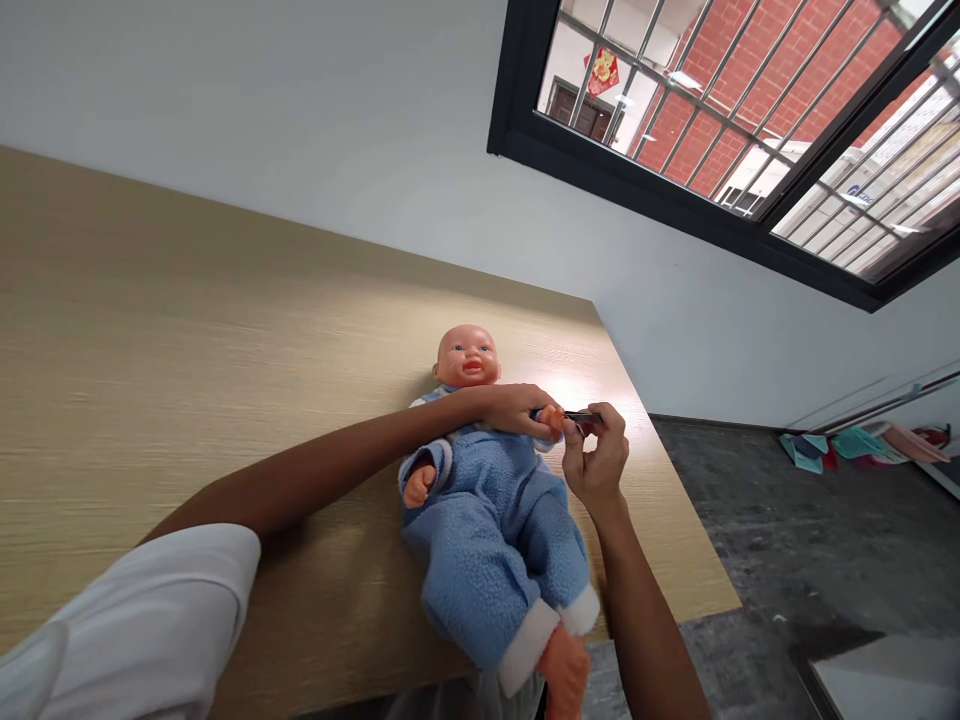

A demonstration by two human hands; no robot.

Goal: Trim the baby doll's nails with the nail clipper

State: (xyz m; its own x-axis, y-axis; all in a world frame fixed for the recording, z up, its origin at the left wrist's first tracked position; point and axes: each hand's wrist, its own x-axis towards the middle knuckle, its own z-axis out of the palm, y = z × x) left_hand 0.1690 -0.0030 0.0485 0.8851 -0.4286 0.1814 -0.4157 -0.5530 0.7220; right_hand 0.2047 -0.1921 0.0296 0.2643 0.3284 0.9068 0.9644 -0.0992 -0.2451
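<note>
A baby doll in a blue fleece outfit with white cuffs lies on its back on the wooden table, its feet towards me. Reaching across its chest, my left hand is closed around the doll's small hand on the right side. My right hand pinches a slim dark nail clipper between thumb and fingers. The clipper's tip is right at the doll's fingers; whether it touches them is too small to tell. The doll's other hand rests free beside its body.
A white wall runs behind the table, with a dark-framed, barred window at the upper right. Past the table's right edge lies the grey floor. Coloured cloth-like items lie by the wall. A pale-topped object stands at the lower right.
</note>
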